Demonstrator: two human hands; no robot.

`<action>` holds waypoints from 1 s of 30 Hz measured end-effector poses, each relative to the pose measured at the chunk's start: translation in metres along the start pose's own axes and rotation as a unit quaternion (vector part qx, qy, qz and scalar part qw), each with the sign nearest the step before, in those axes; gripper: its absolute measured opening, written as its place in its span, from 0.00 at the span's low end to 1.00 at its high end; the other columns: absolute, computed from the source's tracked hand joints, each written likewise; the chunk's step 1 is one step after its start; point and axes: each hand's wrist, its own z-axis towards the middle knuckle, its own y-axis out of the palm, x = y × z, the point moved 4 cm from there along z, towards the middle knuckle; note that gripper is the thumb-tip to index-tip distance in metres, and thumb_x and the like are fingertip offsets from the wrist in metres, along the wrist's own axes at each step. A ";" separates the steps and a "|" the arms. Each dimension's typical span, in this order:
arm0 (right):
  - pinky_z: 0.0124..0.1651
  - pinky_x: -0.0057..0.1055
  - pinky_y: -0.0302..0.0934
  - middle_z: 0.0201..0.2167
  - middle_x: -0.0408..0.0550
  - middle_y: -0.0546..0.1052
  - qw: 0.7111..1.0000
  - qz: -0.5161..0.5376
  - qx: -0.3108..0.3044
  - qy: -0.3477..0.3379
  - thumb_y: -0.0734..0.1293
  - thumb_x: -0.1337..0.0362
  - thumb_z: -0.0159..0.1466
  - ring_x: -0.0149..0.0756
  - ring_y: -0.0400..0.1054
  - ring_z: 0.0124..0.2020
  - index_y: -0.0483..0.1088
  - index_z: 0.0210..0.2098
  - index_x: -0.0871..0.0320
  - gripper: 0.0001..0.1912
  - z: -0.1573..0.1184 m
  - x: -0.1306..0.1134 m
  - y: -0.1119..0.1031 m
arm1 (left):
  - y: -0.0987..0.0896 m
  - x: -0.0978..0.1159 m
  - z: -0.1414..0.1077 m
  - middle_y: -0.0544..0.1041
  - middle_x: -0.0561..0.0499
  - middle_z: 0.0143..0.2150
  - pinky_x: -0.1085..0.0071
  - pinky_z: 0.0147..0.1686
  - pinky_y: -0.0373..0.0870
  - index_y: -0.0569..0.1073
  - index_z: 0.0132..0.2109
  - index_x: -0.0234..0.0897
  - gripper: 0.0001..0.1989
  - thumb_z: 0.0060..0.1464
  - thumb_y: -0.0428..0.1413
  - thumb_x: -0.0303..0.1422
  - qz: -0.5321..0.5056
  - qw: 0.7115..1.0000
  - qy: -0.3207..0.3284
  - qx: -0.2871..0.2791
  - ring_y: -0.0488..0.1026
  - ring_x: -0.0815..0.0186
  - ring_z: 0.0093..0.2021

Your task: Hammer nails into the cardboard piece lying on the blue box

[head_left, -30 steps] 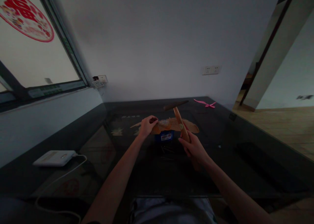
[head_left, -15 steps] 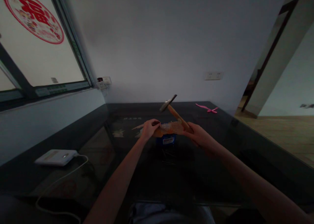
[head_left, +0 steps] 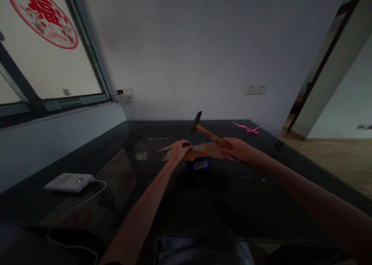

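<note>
My right hand (head_left: pixel 236 148) is wrapped round the wooden handle of a hammer (head_left: pixel 212 134), whose dark metal head is raised to the left. Below the hammer lies a rough tan board (head_left: pixel 200 150), jagged at its left end, resting across a blue box (head_left: pixel 199 164). At the board's left part, my left hand (head_left: pixel 179 150) has its fingers pinched together; whatever is between them is too small to make out. Several thin nails (head_left: pixel 201 179) lie on the table in front of the blue box.
The dark glossy table (head_left: pixel 174 214) reaches to the wall. A white power bank (head_left: pixel 69 182) with a white cable (head_left: pixel 77 207) lies at the left. A pink ribbon (head_left: pixel 247 128) is at the back right. Wall sockets (head_left: pixel 255 89) are above the table.
The hammer has tilted, its handle now flatter and its head turned more upright and slightly left. My right hand has rotated with it; my left hand stays at the board.
</note>
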 end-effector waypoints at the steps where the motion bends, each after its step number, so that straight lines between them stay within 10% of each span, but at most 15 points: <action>1: 0.11 0.24 0.51 0.20 0.41 0.67 1.000 0.007 0.007 -0.004 0.60 0.63 0.61 0.25 0.58 0.10 0.58 0.31 0.57 0.05 -0.001 0.000 0.000 | 0.000 0.000 0.000 0.79 0.48 0.31 0.69 0.37 0.71 0.77 0.33 0.34 0.04 0.47 0.59 0.28 0.001 1.000 0.002 0.001 0.75 0.66 0.32; 30: 0.13 0.23 0.47 0.15 0.38 0.63 0.998 0.013 0.032 -0.056 0.62 0.67 0.59 0.25 0.56 0.13 0.61 0.28 0.56 0.04 -0.005 0.001 0.014 | -0.009 0.002 -0.003 0.79 0.47 0.35 0.70 0.38 0.72 0.76 0.36 0.33 0.07 0.48 0.58 0.31 -0.018 1.000 0.018 -0.006 0.76 0.64 0.35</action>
